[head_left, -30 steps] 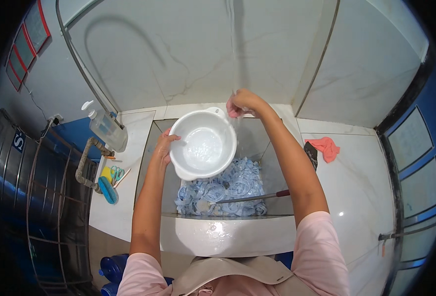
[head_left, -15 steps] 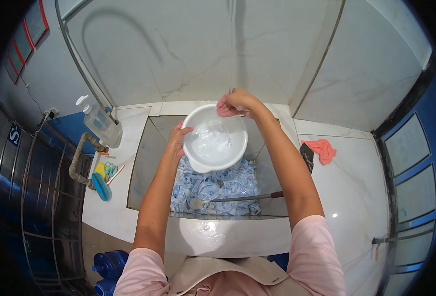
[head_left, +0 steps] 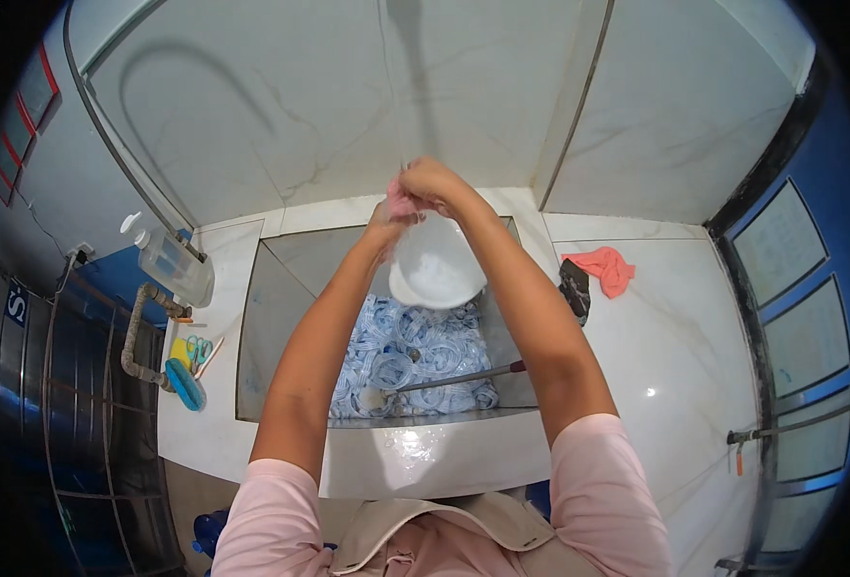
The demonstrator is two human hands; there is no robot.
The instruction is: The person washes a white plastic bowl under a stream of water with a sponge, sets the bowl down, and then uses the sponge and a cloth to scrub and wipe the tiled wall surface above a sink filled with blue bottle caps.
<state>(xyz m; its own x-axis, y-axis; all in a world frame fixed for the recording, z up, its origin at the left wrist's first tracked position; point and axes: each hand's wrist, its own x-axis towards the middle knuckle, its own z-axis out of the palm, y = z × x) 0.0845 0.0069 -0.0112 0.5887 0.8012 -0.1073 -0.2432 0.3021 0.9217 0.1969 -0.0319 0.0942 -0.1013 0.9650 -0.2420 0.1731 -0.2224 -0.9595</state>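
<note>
My left hand (head_left: pixel 385 232) and my right hand (head_left: pixel 429 188) meet over the far left rim of a white plastic bowl (head_left: pixel 435 267). The left fingers are hidden behind the right hand, and the right fingers are smeared. Clear liquid or froth seems to lie in the bowl; my right forearm covers its right side. The bowl is above a grey sink (head_left: pixel 281 317) filled with coiled pale blue and white bands (head_left: pixel 415 337). A long-handled tool (head_left: pixel 454 380) with a dark red grip and a whitish end lies across the bands.
On the left ledge are a clear pump bottle (head_left: pixel 180 264), a blue brush (head_left: pixel 185 384), a yellow sponge (head_left: pixel 181 353), scissors (head_left: pixel 198 348) and a pipe (head_left: pixel 135 337). A coral cloth (head_left: pixel 606 270) and a dark piece (head_left: pixel 573 288) lie on the right counter (head_left: pixel 656 337). Behind stands a tiled wall (head_left: pixel 348 106).
My left hand has left the bowl's left side and come up against my right hand. The bowl appears lower and further right within the sink. The whole view has shifted slightly.
</note>
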